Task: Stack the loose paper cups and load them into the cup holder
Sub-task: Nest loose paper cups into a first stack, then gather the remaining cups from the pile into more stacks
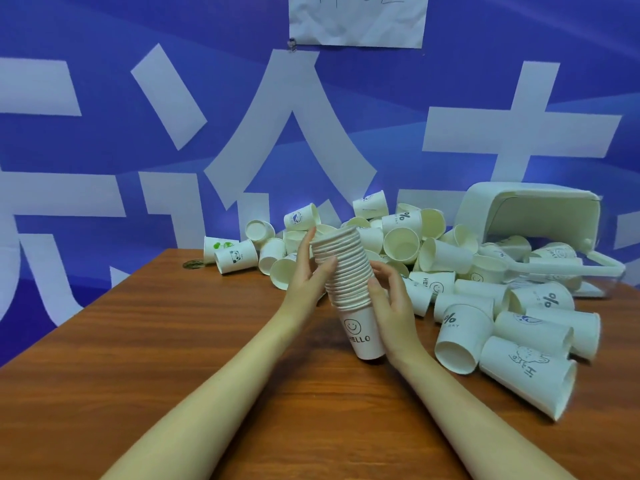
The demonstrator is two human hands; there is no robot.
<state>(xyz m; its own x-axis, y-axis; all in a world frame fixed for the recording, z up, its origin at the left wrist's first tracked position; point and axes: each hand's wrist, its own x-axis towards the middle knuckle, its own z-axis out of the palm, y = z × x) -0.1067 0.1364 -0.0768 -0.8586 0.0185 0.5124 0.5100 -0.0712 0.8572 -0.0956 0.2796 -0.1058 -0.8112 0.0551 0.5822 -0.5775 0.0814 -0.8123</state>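
Observation:
A tall stack of nested white paper cups (349,285) stands tilted on the wooden table (173,358), its bottom cup printed with a smiley and "HELLO". My left hand (308,271) holds the stack's upper left side, thumb across the rims. My right hand (391,299) cups its lower right side with curled fingers. Several loose paper cups (467,306) lie in a pile behind and to the right. The white cup holder (540,220) lies tipped on its side at the back right, a long white handle stretching from it.
A blue banner with large white characters (242,133) forms the wall right behind the table. A sheet of paper (356,19) is pinned to it at the top. A small dark round object (194,264) lies near the table's far left corner.

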